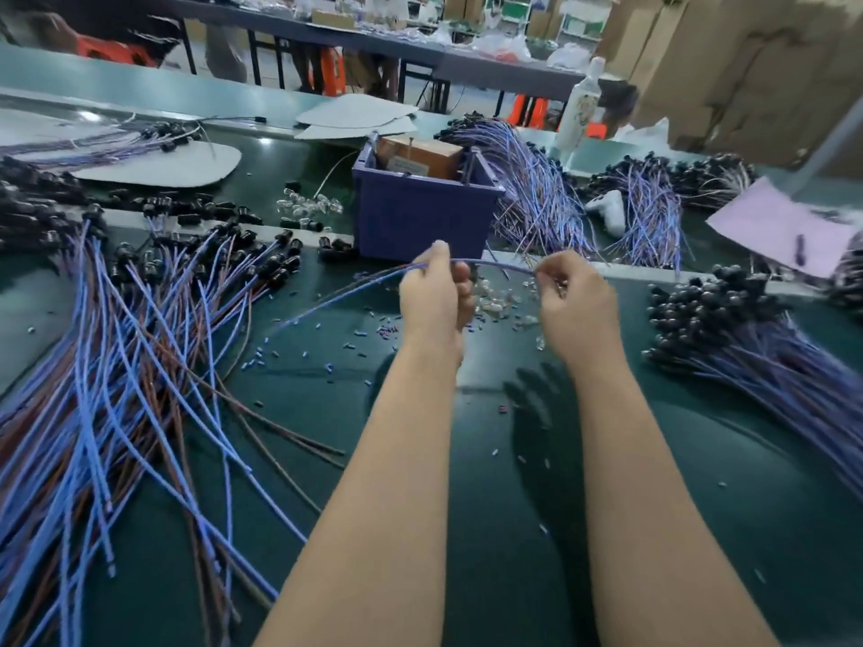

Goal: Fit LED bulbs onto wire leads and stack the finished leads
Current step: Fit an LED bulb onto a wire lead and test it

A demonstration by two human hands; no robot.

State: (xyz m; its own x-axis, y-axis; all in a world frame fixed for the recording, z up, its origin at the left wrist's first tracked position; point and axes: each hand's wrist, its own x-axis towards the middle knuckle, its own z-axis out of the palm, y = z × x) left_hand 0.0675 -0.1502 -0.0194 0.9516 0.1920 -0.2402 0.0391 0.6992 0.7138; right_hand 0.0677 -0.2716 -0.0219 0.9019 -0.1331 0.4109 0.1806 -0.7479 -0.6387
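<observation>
Over green mat (700, 459): left hand (432, 296), right hand (572, 301) pinch thin blue lead (490, 262) (arched).

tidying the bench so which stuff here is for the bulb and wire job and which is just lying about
Job: wire, left hand, right hand, clear bulbs, loose wires, stacked wires.
Lying about: purple bin, white bottle, pink paper.

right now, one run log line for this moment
left hand: grips thin blue wire lead | right hand: pinches its end | small clear LED bulbs: loose on dark green mat
</observation>
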